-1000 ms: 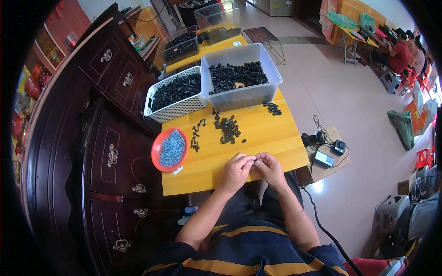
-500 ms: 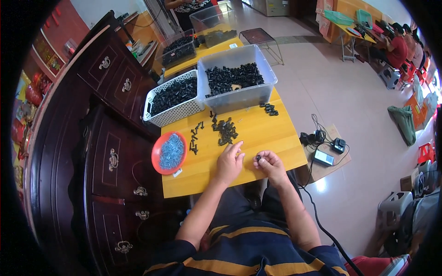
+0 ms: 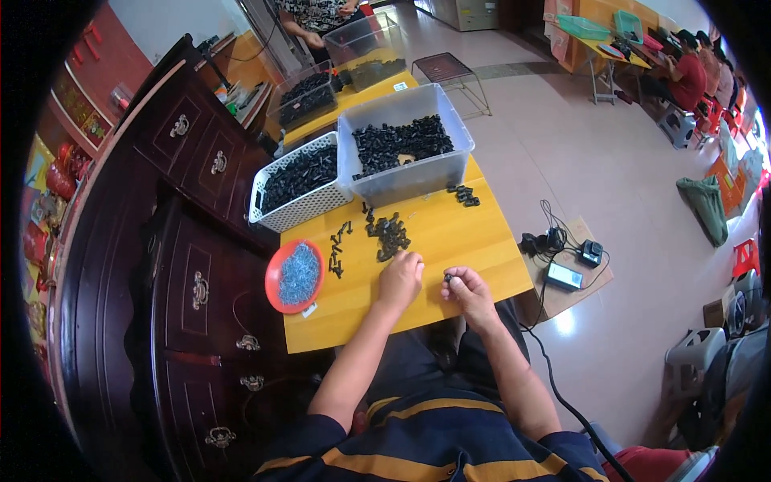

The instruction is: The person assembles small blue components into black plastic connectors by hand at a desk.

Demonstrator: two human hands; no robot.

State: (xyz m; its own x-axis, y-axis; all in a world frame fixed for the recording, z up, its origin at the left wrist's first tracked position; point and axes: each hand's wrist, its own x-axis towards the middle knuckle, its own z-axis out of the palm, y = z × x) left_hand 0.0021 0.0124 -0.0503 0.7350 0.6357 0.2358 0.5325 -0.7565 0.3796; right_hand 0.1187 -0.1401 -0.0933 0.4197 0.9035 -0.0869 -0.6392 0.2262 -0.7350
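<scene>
My left hand (image 3: 401,278) is over the yellow table (image 3: 353,317), its fingers curled in; whatever they may hold is hidden. Just beyond it lies a loose heap of small dark plastic pieces (image 3: 391,234). To the right, my right hand (image 3: 471,299) pinches a small black plastic part (image 3: 449,278) between thumb and fingers. Left of the heap, several slim black parts (image 3: 336,251) lie in a rough line. A red bowl (image 3: 273,296) full of thin silvery-blue pins or screws (image 3: 299,273) stands at the table's left edge.
A clear bin (image 3: 405,186) and a white perforated basket (image 3: 301,202), both with black parts, stand at the far side. Several black parts (image 3: 466,196) lie near the right edge. Dark drawers (image 3: 193,273) rise at left; cables and devices (image 3: 566,275) sit at right. People work farther off.
My left hand's stretched index finger has curled in, closing the hand near the heap. My right hand still holds the black part, almost in the same place.
</scene>
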